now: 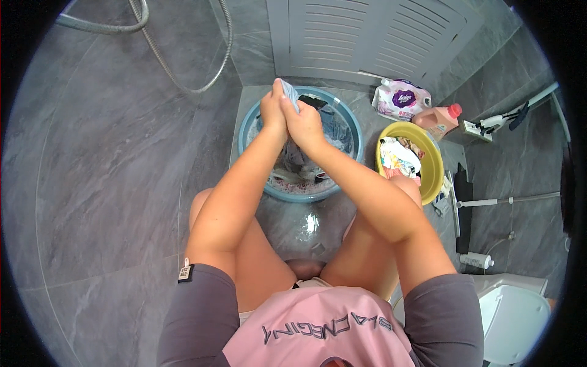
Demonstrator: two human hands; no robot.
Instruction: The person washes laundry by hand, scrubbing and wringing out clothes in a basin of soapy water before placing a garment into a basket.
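Both of my hands are pressed together over the far part of a round blue basin (356, 131). Between them, my left hand (273, 110) and my right hand (304, 126) squeeze a light blue cloth (290, 93), whose folds stick out at the top by the fingers. Most of the cloth is hidden inside my grip. Beneath, the basin holds soapy water with suds and wet dark and blue clothes (336, 127). My forearms cover part of the basin's contents.
A yellow basin (433, 174) with light-coloured clothes (398, 156) stands at the right. Behind it are a pink jug (435, 120) and a white-and-purple package (397, 101). A shower hose (229, 37) hangs at upper left; a long-handled floor tool (480, 203) and toilet (513, 318) are right.
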